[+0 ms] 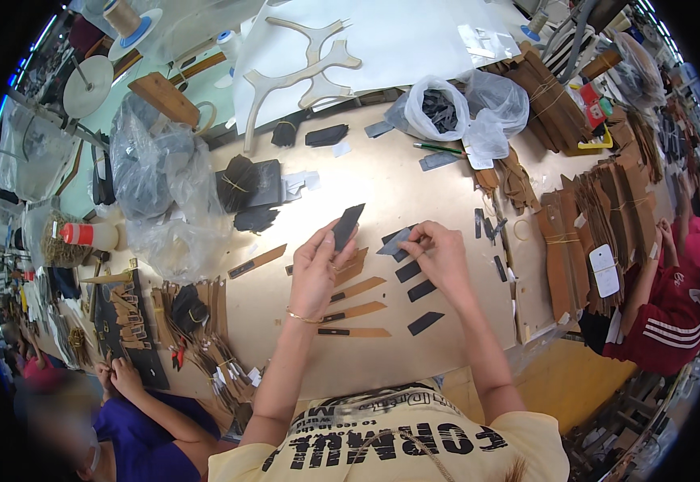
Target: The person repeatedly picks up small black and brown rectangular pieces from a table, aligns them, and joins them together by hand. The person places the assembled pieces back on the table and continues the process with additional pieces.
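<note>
My left hand (314,269) is closed around a small stack of black slant-ended strips (350,225), held up off the table. Between the thumb and fingers of my right hand (444,253) is one grey-black strip (392,243) with a pointed end. Below that hand several black strips (425,324) lie in a column, apart from each other. Left of them, tan strips (370,332), each with a dark piece at one end, fan out under and beside my left hand. Another such tan strip (258,261) lies further left.
Bundled brown pieces (563,249) line the right side. A plastic bag of black scraps (440,110) and a green pencil (438,148) sit beyond my hands. Black bundles (241,181) and a clear bag (161,193) stand at left. Other people work at both sides.
</note>
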`<state>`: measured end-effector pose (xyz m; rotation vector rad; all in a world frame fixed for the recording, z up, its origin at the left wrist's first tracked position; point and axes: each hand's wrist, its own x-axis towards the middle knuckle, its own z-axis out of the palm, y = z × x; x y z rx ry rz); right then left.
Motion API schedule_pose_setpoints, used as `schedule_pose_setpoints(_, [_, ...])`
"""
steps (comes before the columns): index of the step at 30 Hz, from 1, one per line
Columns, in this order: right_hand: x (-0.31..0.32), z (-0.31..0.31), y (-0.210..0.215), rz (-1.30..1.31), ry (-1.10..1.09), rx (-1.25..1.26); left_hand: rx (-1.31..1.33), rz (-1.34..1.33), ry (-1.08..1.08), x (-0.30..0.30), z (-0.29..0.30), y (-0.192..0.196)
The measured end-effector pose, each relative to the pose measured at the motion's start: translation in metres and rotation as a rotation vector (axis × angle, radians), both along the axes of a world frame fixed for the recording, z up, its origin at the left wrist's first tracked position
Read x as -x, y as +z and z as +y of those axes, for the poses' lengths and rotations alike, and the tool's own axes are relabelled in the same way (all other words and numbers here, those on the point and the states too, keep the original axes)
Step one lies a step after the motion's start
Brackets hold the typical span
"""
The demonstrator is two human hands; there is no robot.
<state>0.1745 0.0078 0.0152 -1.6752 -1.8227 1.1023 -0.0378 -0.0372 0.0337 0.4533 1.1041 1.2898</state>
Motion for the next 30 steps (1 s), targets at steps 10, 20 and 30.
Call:
schedule_pose_setpoints(10, [0.007, -0.003, -0.007, -0.363, -0.01, -0.245, 0.004, 0.012, 0.038, 0.009, -0.013, 0.005])
schedule_pose_setpoints(20, [0.009, -0.021, -0.003, -0.092, 0.005, -0.432, 0.005, -0.002, 0.055, 0.014, -0.015, 0.009])
schedule_pose_setpoints(30, [-0.019, 0.081, 0.019, -0.43, -0.209, -0.783, -0.096, -0.126, -0.065, 0.004, -0.001, 0.02])
